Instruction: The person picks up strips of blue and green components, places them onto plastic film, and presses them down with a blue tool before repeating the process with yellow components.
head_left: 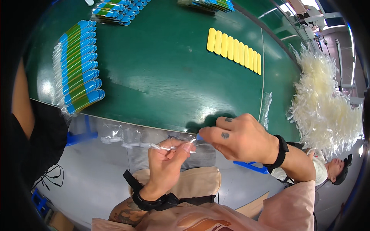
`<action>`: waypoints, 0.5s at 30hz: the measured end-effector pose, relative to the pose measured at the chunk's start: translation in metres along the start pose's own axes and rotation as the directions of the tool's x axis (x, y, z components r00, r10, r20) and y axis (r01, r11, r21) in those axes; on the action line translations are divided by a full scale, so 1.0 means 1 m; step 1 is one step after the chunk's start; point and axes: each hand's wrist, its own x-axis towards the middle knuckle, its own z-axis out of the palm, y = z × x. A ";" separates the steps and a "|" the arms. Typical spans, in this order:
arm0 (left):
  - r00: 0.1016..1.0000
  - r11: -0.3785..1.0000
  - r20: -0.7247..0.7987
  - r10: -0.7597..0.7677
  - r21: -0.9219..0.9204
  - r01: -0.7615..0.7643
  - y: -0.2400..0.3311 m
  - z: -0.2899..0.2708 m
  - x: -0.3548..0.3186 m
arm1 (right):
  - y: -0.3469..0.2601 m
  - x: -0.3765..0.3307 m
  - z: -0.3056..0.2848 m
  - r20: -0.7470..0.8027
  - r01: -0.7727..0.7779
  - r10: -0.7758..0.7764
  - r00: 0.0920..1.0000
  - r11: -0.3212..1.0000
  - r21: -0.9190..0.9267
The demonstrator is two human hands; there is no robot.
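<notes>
My left hand is near the table's front edge, thumb and fingers closed on clear plastic sleeves. The sleeves trail off to the left past the fingertips. Just right of it, my right hand is closed in a pinch. At its fingertips shows a small blue rounded end of a strip, close to the sleeve in my left hand. The rest of that strip is hidden by the hand. Farther back on the green table lies a row of yellow rounded-end strips.
A stack of blue and green strips in clear sleeves lies at left, with another bundle behind. More sleeved strips lie at the far edge. A heap of clear sleeves rises at right; one sleeve lies nearby. A person is at right.
</notes>
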 end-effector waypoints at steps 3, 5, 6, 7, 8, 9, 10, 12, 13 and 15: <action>1.000 1.000 0.002 -0.023 -0.008 0.023 0.000 0.000 0.001 | -0.004 0.000 -0.008 0.095 0.066 -0.052 0.994 0.987 -0.149; 1.000 0.999 0.008 -0.019 -0.031 0.020 -0.002 -0.001 0.000 | 0.000 -0.003 -0.005 0.082 0.160 -0.143 0.986 0.950 -0.268; 1.000 0.999 0.004 -0.020 -0.031 0.020 -0.002 -0.001 0.000 | 0.000 -0.003 -0.004 0.084 0.163 -0.145 0.986 0.950 -0.265; 1.000 1.000 -0.001 -0.017 -0.017 0.017 -0.003 -0.001 0.000 | 0.000 -0.004 -0.003 0.066 0.186 -0.174 0.982 0.940 -0.287; 1.000 1.000 -0.006 -0.013 -0.002 0.013 -0.003 0.000 0.001 | 0.000 -0.005 -0.002 0.049 0.209 -0.204 0.978 0.928 -0.309; 1.000 1.000 -0.006 -0.014 -0.003 0.014 -0.003 -0.001 0.000 | 0.000 -0.004 -0.003 0.051 0.209 -0.203 0.978 0.928 -0.308; 1.000 1.000 -0.004 -0.022 0.008 0.022 -0.003 -0.001 0.000 | 0.001 -0.005 -0.006 0.032 0.163 -0.159 0.987 0.961 -0.222; 1.000 0.999 -0.001 -0.031 0.019 0.031 -0.003 0.001 0.000 | 0.003 -0.004 -0.005 0.019 0.113 -0.112 0.994 0.985 -0.133; 1.000 0.999 -0.004 -0.031 0.015 0.031 -0.002 0.002 -0.001 | 0.005 -0.002 0.000 0.005 0.098 -0.097 0.995 0.993 -0.066; 0.999 0.999 -0.006 -0.032 0.010 0.032 -0.001 0.001 0.000 | 0.004 0.000 0.001 -0.009 0.081 -0.081 0.997 0.997 0.000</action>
